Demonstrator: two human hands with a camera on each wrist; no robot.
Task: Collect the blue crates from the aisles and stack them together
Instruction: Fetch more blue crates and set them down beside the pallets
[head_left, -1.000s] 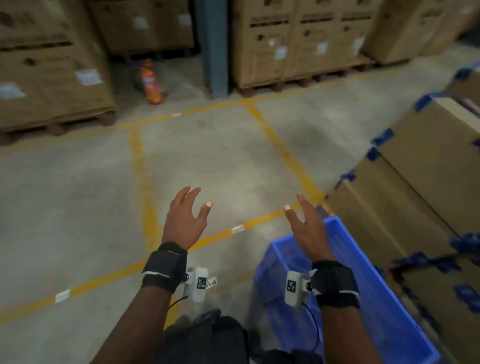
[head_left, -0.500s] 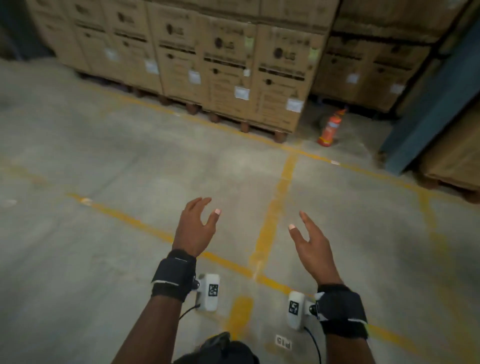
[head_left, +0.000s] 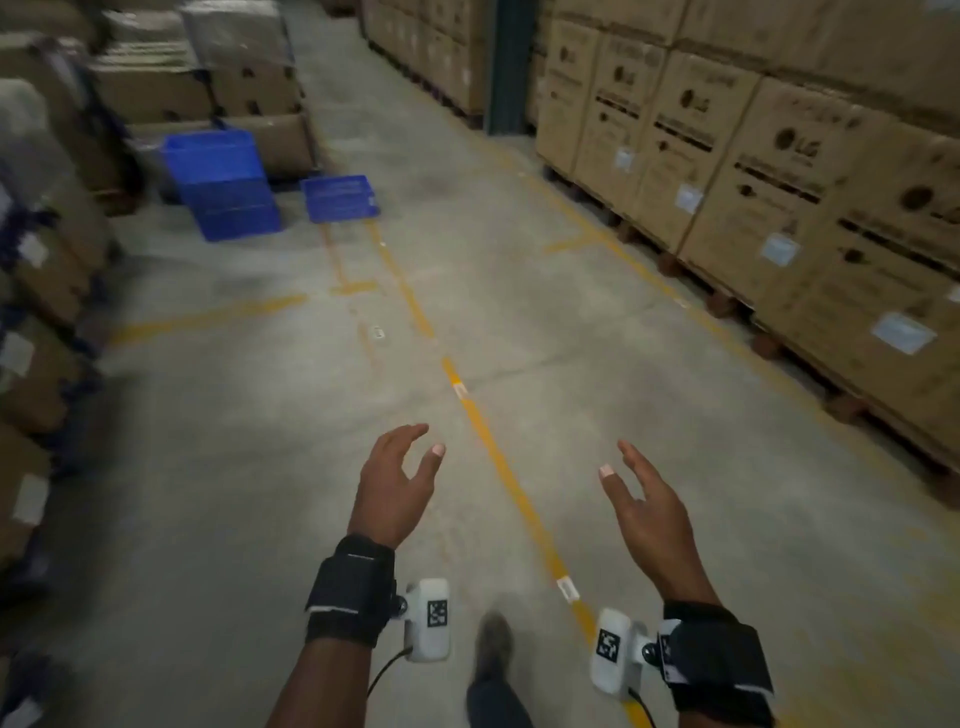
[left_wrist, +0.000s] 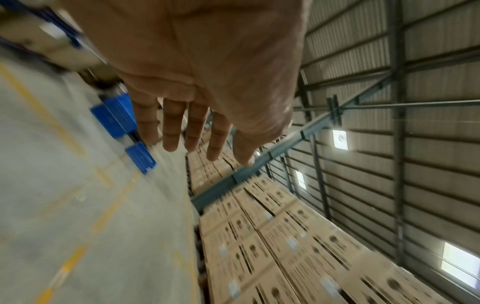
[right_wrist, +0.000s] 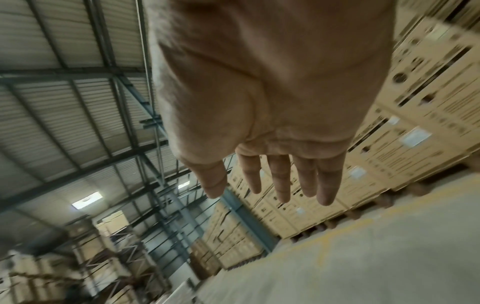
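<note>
A stack of blue crates (head_left: 221, 182) stands far ahead on the left of the aisle floor, and a lower blue crate (head_left: 340, 197) sits just to its right. The left wrist view shows the stack (left_wrist: 114, 119) and the low crate (left_wrist: 140, 157) past my fingers. My left hand (head_left: 402, 475) and right hand (head_left: 636, 493) are held out in front of me, palms facing each other, fingers relaxed and holding nothing. Both are well short of the crates.
Tall cardboard boxes on pallets (head_left: 753, 171) line the right side of the aisle. More boxes (head_left: 47, 291) line the left. A yellow floor line (head_left: 498, 452) runs up the concrete aisle between my hands. My foot (head_left: 493, 644) shows at the bottom.
The view has swung left, away from the blue crate by my right hand and the fire extinguisher, to look down the aisle. Both hands stay held out and empty.
</note>
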